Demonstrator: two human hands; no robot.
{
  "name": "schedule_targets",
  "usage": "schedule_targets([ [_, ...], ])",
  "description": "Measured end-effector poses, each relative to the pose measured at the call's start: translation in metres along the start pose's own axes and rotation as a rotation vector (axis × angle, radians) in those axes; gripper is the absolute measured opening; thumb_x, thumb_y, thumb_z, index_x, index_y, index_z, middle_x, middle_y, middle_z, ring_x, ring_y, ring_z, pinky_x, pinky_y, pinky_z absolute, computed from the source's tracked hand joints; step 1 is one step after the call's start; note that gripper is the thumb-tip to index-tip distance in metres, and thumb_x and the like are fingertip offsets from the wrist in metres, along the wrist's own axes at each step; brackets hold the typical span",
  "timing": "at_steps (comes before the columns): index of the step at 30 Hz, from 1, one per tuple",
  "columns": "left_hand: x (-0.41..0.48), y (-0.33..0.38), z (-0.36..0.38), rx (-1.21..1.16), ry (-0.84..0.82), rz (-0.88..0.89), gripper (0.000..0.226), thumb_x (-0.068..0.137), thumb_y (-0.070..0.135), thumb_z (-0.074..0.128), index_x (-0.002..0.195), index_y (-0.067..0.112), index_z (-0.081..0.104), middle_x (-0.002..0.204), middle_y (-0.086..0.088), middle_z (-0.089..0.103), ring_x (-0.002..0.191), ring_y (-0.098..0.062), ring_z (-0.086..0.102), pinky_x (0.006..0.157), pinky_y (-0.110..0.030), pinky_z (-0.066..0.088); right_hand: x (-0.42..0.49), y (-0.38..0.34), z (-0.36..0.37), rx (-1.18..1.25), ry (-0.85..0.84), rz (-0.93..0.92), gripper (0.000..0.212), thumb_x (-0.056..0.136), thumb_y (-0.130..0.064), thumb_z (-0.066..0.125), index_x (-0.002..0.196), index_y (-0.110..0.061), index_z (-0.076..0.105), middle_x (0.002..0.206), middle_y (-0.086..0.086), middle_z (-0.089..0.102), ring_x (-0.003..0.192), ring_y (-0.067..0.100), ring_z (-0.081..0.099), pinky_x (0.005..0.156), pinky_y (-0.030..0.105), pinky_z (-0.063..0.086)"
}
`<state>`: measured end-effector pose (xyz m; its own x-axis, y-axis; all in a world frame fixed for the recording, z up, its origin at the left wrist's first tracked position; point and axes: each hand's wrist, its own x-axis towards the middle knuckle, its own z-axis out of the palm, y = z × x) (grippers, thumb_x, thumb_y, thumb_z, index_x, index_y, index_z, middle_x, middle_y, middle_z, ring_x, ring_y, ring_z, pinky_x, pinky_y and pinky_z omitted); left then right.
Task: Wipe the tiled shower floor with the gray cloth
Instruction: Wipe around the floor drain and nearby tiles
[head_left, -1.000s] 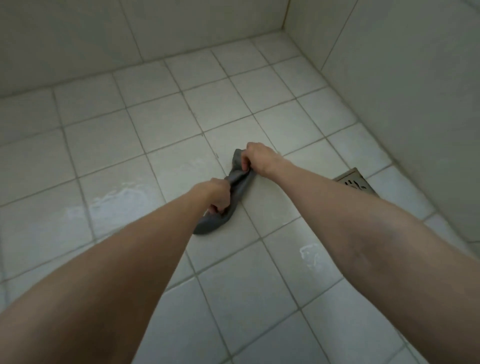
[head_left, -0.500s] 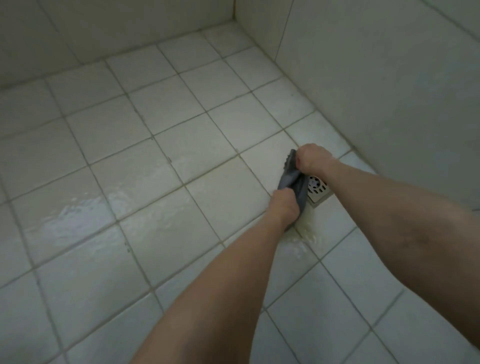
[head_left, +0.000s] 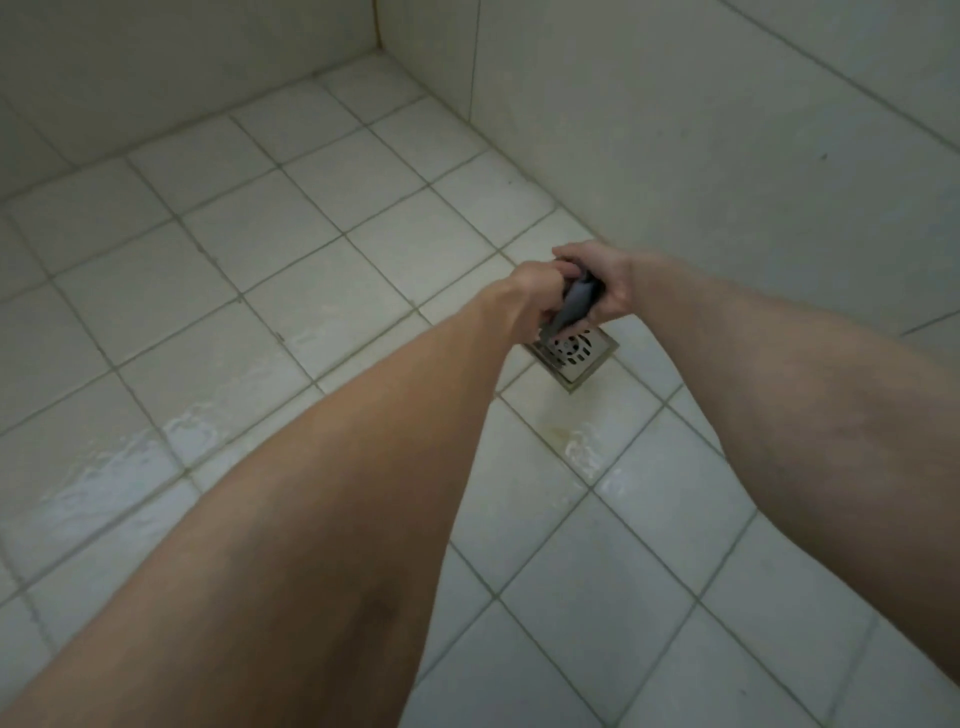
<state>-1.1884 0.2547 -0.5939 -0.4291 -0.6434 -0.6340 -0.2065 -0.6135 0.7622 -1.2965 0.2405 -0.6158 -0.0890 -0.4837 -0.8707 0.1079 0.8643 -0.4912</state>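
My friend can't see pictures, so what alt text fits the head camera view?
The left hand and right hand grip a bunched gray cloth between them, just over a square metal drain in a white tiled shower floor. Wet patches shine on tiles to the left, and a wall stands close on the right.

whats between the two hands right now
The gray cloth, bunched and held by the left hand and right hand over the floor drain; head view.

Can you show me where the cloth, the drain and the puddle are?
cloth (head_left: 574, 306): head view, on its gray bunched middle.
drain (head_left: 576, 358): head view, on the slotted metal grate.
puddle (head_left: 122, 465): head view, on the shiny wet patch, left tiles.
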Motion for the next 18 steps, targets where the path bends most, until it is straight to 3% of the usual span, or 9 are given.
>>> schedule_targets([
  [2, -0.006, -0.001, 0.002, 0.146, 0.055, 0.008, 0.028, 0.093, 0.001, 0.045, 0.115, -0.004, 0.061, 0.110, -0.019, 0.061, 0.089, -0.026, 0.057, 0.067, -0.030, 0.048, 0.001, 0.009, -0.004, 0.023, 0.021, -0.001, 0.029, 0.097, -0.010, 0.030, 0.076, -0.001, 0.048, 0.068, 0.016, 0.062, 0.066, 0.027, 0.062, 0.057, 0.033, 0.059],
  [4, -0.009, -0.002, 0.000, 0.234, 0.156, 0.015, 0.032, 0.094, 0.007, 0.049, 0.122, -0.005, 0.057, 0.098, -0.014, 0.058, 0.086, -0.022, 0.054, 0.066, -0.029, 0.045, 0.005, 0.014, -0.007, 0.077, 0.050, -0.040, 0.036, 0.098, 0.001, 0.023, 0.064, -0.008, 0.034, 0.055, 0.004, 0.038, 0.045, 0.014, 0.046, 0.033, 0.011, 0.034],
  [5, -0.010, -0.002, -0.003, 0.268, 0.178, 0.014, 0.033, 0.095, 0.008, 0.045, 0.125, -0.004, 0.055, 0.092, -0.011, 0.055, 0.080, -0.020, 0.050, 0.061, -0.027, 0.043, 0.005, 0.016, -0.008, 0.086, 0.061, -0.069, 0.041, 0.100, 0.000, 0.021, 0.061, -0.012, 0.027, 0.052, 0.001, 0.025, 0.034, 0.010, 0.035, 0.035, 0.008, 0.018],
  [8, -0.014, 0.000, -0.014, 0.330, 0.187, -0.001, 0.034, 0.097, 0.007, 0.041, 0.127, -0.001, 0.055, 0.083, -0.004, 0.053, 0.071, -0.015, 0.047, 0.058, -0.020, 0.044, 0.009, 0.024, -0.010, -0.017, 0.127, -0.168, 0.045, 0.103, -0.012, 0.026, 0.058, -0.014, 0.028, 0.040, -0.002, 0.026, 0.028, 0.006, 0.012, 0.047, 0.006, 0.009],
  [10, -0.015, 0.001, -0.023, 0.378, 0.219, -0.010, 0.032, 0.096, 0.008, 0.042, 0.123, 0.000, 0.058, 0.100, -0.008, 0.058, 0.087, -0.019, 0.053, 0.069, -0.020, 0.047, 0.012, 0.027, -0.010, -0.056, 0.266, -0.229, 0.044, 0.100, -0.028, 0.037, 0.057, -0.015, 0.036, 0.045, 0.001, 0.039, 0.033, 0.010, 0.019, 0.042, 0.006, 0.020],
  [11, -0.014, 0.002, -0.027, 0.387, 0.202, -0.005, 0.028, 0.096, 0.007, 0.042, 0.117, 0.000, 0.060, 0.104, -0.008, 0.059, 0.088, -0.018, 0.054, 0.064, -0.014, 0.049, 0.014, 0.028, -0.010, -0.082, 0.324, -0.242, 0.043, 0.097, -0.033, 0.040, 0.057, -0.017, 0.036, 0.047, 0.002, 0.043, 0.035, 0.012, 0.022, 0.040, 0.007, 0.023],
  [13, -0.013, 0.006, -0.032, 0.372, 0.171, 0.000, 0.018, 0.096, 0.006, 0.042, 0.091, 0.007, 0.059, 0.087, -0.003, 0.057, 0.069, -0.014, 0.050, 0.048, -0.011, 0.044, 0.017, 0.028, -0.008, -0.141, 0.388, -0.224, 0.037, 0.089, -0.029, 0.044, 0.055, -0.020, 0.032, 0.054, 0.001, 0.048, 0.039, 0.014, 0.027, 0.039, 0.008, 0.025],
  [15, -0.011, 0.007, -0.033, 0.378, 0.206, -0.026, 0.016, 0.096, 0.006, 0.041, 0.087, 0.008, 0.055, 0.079, -0.004, 0.050, 0.066, -0.016, 0.045, 0.063, -0.020, 0.043, 0.020, 0.030, -0.009, -0.175, 0.464, -0.213, 0.029, 0.079, -0.022, 0.047, 0.054, -0.021, 0.031, 0.063, 0.001, 0.053, 0.050, 0.018, 0.043, 0.037, 0.009, 0.025],
  [18, -0.010, 0.011, -0.035, 0.414, 0.229, -0.044, 0.016, 0.095, 0.006, 0.041, 0.099, 0.006, 0.057, 0.096, -0.009, 0.051, 0.084, -0.022, 0.043, 0.076, -0.028, 0.041, 0.025, 0.033, -0.009, -0.291, 0.559, -0.202, 0.023, 0.076, -0.027, 0.052, 0.059, -0.021, 0.037, 0.085, 0.005, 0.058, 0.063, 0.022, 0.050, 0.034, 0.014, 0.029],
])
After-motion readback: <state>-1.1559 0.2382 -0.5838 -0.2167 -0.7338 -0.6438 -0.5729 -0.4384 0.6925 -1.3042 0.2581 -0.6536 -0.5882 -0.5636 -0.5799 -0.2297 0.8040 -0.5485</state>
